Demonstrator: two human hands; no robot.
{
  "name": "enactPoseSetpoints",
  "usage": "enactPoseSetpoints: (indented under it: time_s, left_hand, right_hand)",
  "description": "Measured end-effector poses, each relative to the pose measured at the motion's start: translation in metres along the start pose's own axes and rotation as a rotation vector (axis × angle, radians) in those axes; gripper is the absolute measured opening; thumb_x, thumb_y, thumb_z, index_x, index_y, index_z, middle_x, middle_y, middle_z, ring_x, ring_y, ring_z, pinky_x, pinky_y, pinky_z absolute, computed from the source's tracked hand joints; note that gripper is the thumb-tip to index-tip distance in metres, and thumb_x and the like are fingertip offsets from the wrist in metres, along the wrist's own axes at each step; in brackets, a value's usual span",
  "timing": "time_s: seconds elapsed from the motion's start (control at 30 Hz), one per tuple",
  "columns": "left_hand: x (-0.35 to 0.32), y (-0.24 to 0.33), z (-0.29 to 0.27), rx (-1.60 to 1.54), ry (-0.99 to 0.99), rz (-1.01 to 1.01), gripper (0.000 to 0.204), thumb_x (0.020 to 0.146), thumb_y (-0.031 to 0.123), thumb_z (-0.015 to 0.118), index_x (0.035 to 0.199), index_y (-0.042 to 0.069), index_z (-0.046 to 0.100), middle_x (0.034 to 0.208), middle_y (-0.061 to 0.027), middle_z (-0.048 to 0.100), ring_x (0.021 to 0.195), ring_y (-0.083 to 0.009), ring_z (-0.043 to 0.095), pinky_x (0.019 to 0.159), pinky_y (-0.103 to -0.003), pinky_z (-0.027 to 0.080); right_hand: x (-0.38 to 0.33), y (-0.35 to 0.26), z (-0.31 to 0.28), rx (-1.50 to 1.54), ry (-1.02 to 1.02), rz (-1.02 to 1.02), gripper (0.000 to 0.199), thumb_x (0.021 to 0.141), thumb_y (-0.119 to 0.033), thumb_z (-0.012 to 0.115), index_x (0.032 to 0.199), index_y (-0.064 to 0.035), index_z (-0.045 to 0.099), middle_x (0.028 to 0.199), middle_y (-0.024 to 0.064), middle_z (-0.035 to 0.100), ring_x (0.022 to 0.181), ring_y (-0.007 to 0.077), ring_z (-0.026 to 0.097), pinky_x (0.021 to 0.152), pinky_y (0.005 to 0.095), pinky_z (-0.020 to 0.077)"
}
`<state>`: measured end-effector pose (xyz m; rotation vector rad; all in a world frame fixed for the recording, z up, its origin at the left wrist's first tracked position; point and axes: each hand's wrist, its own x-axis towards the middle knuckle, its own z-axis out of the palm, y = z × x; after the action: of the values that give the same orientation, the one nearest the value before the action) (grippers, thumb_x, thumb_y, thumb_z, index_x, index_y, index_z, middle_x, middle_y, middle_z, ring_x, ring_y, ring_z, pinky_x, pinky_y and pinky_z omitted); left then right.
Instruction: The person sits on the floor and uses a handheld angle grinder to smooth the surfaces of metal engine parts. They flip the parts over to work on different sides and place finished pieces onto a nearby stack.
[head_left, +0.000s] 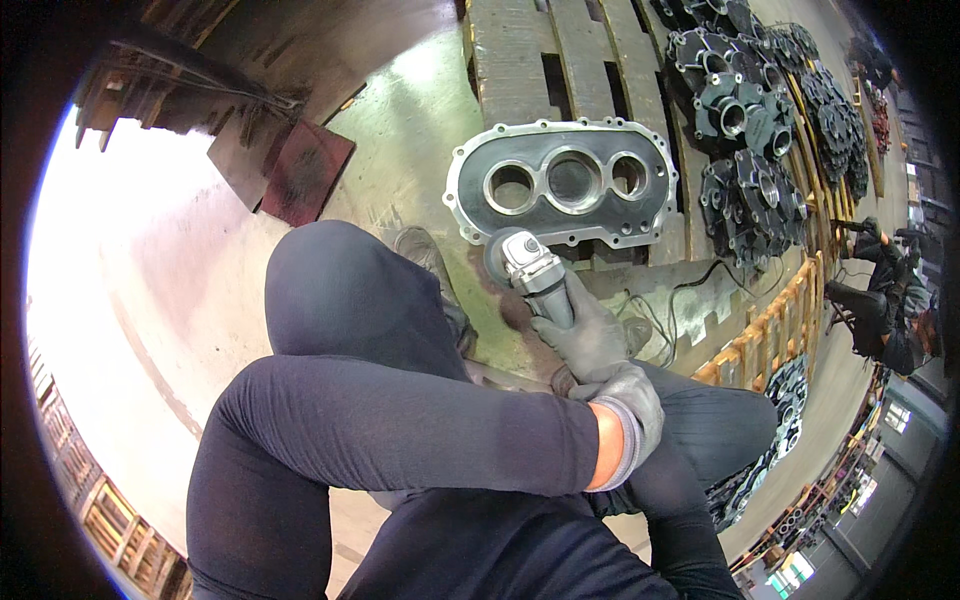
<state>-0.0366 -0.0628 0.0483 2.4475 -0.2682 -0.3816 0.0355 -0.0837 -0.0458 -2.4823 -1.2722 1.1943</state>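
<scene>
My right hand [588, 338], in a grey glove, is wrapped round the body of an angle grinder [541, 280]. The grinder's disc [497, 257] is at the lower left edge of a dark metal housing cover [540, 222]; whether it touches I cannot tell. This cover has a pale flanged rim with bolt holes and three round bores, and lies flat on a wooden pallet [515, 65]. Crossing over from the left, my left arm ends in a gloved left hand [636, 402] closed round my right wrist. Part of its fingers is hidden.
More dark cast housings [735, 110] are stacked on pallets at the right. A black cable [690, 285] loops across the floor near a wooden pallet frame [775, 325]. A reddish plate [306, 172] lies at upper left. Another person [890, 290] is at far right.
</scene>
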Motion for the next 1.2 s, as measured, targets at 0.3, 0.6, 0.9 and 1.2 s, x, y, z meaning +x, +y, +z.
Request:
enactPoseSetpoints:
  time_s: [0.3, 0.6, 0.9, 1.2]
  left_hand:
    - [0.010, -0.003, -0.005, 0.067, 0.019, 0.051, 0.017, 0.088, 0.020, 0.073, 0.094, 0.010, 0.084, 0.085, -0.0046, 0.079, 0.078, -0.0278, 0.076, 0.069, -0.041, 0.055]
    - [0.026, -0.004, -0.014, -0.036, -0.170, 0.003, 0.021, 0.089, 0.024, 0.076, 0.105, 0.015, 0.087, 0.101, -0.0038, 0.083, 0.093, -0.0279, 0.078, 0.075, -0.045, 0.057]
    - [0.042, -0.008, 0.012, -0.052, -0.045, -0.044, 0.019, 0.090, 0.020, 0.071, 0.101, 0.012, 0.085, 0.092, -0.0084, 0.080, 0.084, -0.0305, 0.078, 0.072, -0.044, 0.058]
    - [0.054, -0.011, 0.027, -0.174, 0.104, -0.114, 0.018, 0.090, 0.024, 0.071, 0.089, 0.011, 0.083, 0.087, -0.0083, 0.078, 0.083, -0.0309, 0.076, 0.077, -0.044, 0.058]
  right_hand:
    - [0.003, 0.039, -0.017, -0.028, 0.058, 0.069, 0.092, 0.084, -0.045, 0.085, 0.162, -0.0177, 0.045, 0.128, 0.0218, 0.074, 0.119, 0.0436, 0.072, 0.099, 0.0539, 0.0567]
    - [0.005, 0.075, -0.038, 0.053, 0.089, 0.124, 0.098, 0.087, -0.049, 0.084, 0.165, -0.0106, 0.039, 0.135, 0.0252, 0.072, 0.124, 0.0448, 0.070, 0.102, 0.0536, 0.0555]
    - [-0.001, 0.096, -0.046, 0.201, 0.229, 0.045, 0.089, 0.087, -0.046, 0.084, 0.158, -0.0075, 0.046, 0.126, 0.0240, 0.074, 0.118, 0.0440, 0.071, 0.099, 0.0538, 0.0540]
    - [-0.007, 0.111, -0.050, 0.168, 0.316, 0.077, 0.081, 0.087, -0.045, 0.081, 0.152, -0.0076, 0.051, 0.123, 0.0247, 0.074, 0.114, 0.0450, 0.071, 0.098, 0.0547, 0.0531]
